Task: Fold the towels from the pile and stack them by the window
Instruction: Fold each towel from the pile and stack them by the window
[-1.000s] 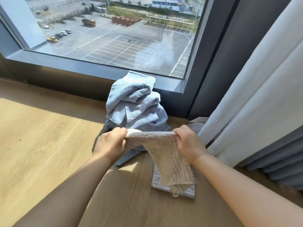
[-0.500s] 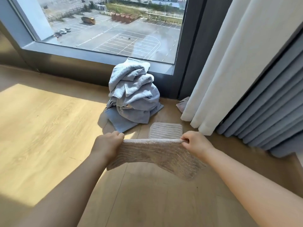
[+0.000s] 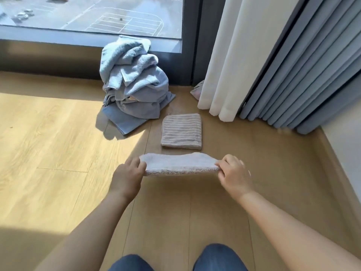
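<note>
Gripping: left hand [image 3: 127, 178] and right hand [image 3: 234, 173] pinch opposite ends of beige towel [image 3: 179, 163]; striped folded towel [image 3: 182, 131] beyond; blue pile [image 3: 134, 87] by window [image 3: 93, 14].

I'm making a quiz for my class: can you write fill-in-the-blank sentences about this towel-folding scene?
The folded towel lying on the floor has a ____ pattern.
The unfolded pile under the window is ____ in colour.
The left hand and right hand grip the pale towel; the hand nearer the curtain is the ____ one.
Missing words: striped; blue; right.
</note>
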Tool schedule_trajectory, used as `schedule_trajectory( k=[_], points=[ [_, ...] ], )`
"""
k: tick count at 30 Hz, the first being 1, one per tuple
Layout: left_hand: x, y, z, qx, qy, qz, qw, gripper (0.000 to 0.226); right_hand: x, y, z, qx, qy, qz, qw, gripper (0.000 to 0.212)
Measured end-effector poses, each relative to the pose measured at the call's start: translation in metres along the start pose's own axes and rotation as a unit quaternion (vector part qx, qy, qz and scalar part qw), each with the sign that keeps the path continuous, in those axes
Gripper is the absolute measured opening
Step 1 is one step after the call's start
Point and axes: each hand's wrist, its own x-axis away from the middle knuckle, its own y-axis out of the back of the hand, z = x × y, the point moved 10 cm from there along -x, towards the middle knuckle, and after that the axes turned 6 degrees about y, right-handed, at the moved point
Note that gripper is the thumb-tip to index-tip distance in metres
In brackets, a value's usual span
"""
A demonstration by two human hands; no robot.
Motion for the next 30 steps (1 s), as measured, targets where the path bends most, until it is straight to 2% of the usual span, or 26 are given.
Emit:
schedule_trajectory(
  k=[2,4,6,7,9,13,16,18,25,28,30],
  points=[
    [0.018,-0.045,-0.008,0.002,-0.013,0.066,0.998,0.054,0.027,-0.046,-0.002,-0.009,-0.016,0.074,0.997,0.040],
    [0.045,-0.095,-0.014,-0.021,-0.017,0.188,0.982,0.046,0.055,-0.097,-0.002,-0.003,-0.033,0.175,0.984,0.041],
    [0.079,-0.145,-0.010,-0.029,0.005,0.300,0.953,0.030,0.089,-0.140,-0.002,0.011,-0.045,0.299,0.953,0.026],
    [0.095,-0.162,-0.010,-0.032,0.009,0.354,0.935,0.031,0.105,-0.160,-0.003,-0.002,-0.062,0.358,0.932,0.017],
    [0.108,-0.173,-0.007,-0.017,0.024,0.399,0.917,0.031,0.126,-0.181,-0.006,-0.042,-0.092,0.418,0.903,0.028],
    [0.078,-0.177,0.011,0.012,0.084,0.378,0.922,0.027,0.105,-0.181,-0.033,-0.071,-0.153,0.393,0.904,0.033],
    [0.040,-0.172,0.028,0.097,0.193,0.328,0.920,0.030,0.078,-0.176,-0.067,-0.076,-0.215,0.349,0.909,0.036],
    [0.019,-0.171,0.036,0.163,0.260,0.298,0.904,0.034,0.065,-0.173,-0.090,-0.085,-0.271,0.310,0.907,0.039],
    [0.002,-0.196,0.034,0.348,0.412,0.296,0.788,0.059,0.068,-0.188,-0.136,-0.167,-0.431,0.235,0.855,0.062],
    [0.000,-0.191,0.035,0.359,0.420,0.260,0.792,0.049,0.069,-0.189,-0.140,-0.252,-0.478,0.184,0.821,0.065],
    [-0.003,-0.184,0.034,0.371,0.413,0.230,0.799,0.037,0.068,-0.187,-0.142,-0.273,-0.491,0.166,0.810,0.052]
  ],
)
